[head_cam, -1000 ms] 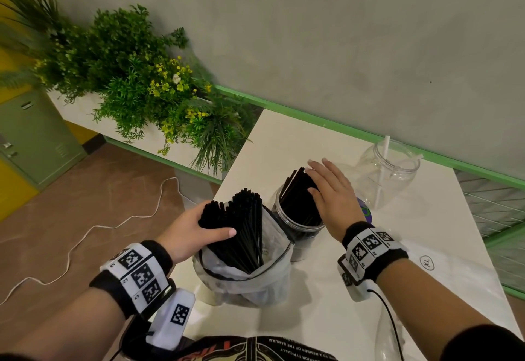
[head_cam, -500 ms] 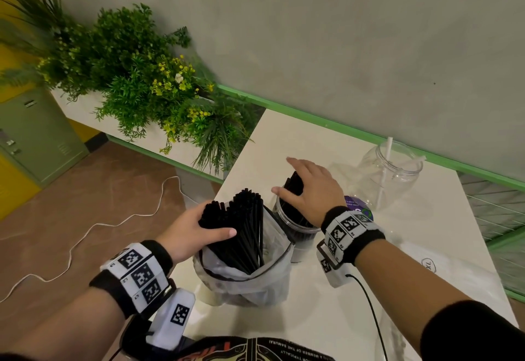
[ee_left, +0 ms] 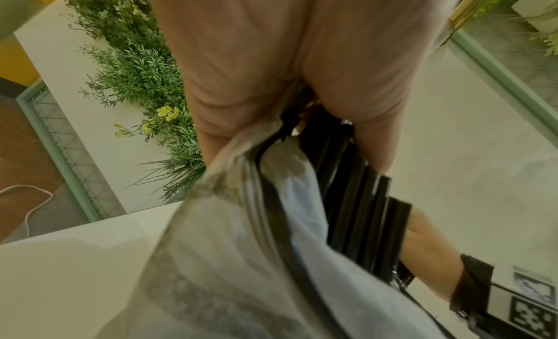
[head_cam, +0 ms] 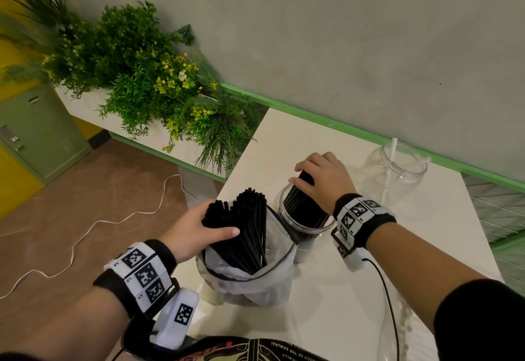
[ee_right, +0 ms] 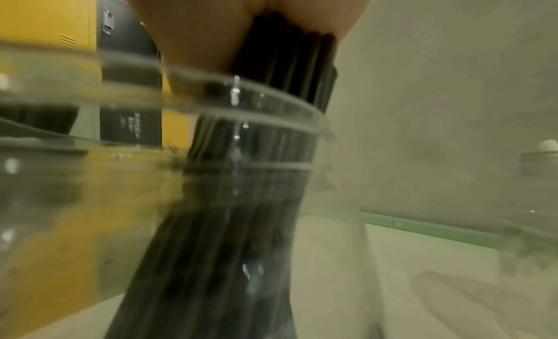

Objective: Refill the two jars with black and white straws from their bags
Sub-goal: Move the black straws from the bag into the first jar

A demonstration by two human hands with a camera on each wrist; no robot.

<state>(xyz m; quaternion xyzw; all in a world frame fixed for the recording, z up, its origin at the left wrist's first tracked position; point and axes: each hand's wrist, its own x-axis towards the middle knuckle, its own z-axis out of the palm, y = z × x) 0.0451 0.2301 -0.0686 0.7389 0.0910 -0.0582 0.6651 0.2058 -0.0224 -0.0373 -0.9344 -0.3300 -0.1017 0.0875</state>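
Note:
A clear plastic bag (head_cam: 255,284) stands at the table's front edge, full of upright black straws (head_cam: 247,227). My left hand (head_cam: 199,230) grips part of that bundle near its tops; the left wrist view shows my left hand (ee_left: 271,57) curled over the bag (ee_left: 241,248) and the straws (ee_left: 362,201). Just right of the bag is a clear jar (head_cam: 306,232) with black straws (head_cam: 301,207) leaning in it. My right hand (head_cam: 324,178) is curled round their tops, as the right wrist view confirms with my right hand (ee_right: 196,21). A second clear jar (head_cam: 397,173) holds a white straw (head_cam: 390,159).
The white table (head_cam: 369,275) ends at a grey wall with a green ledge (head_cam: 326,124). Green plants (head_cam: 159,90) stand past the table's left edge. A white cable (head_cam: 85,232) lies on the brown floor. A translucent bag (head_cam: 409,332) lies at the front right.
My right hand lay flat on the straws in the jar; it has shifted left and curled round their tops. My left hand has kept its hold on the straws in the bag.

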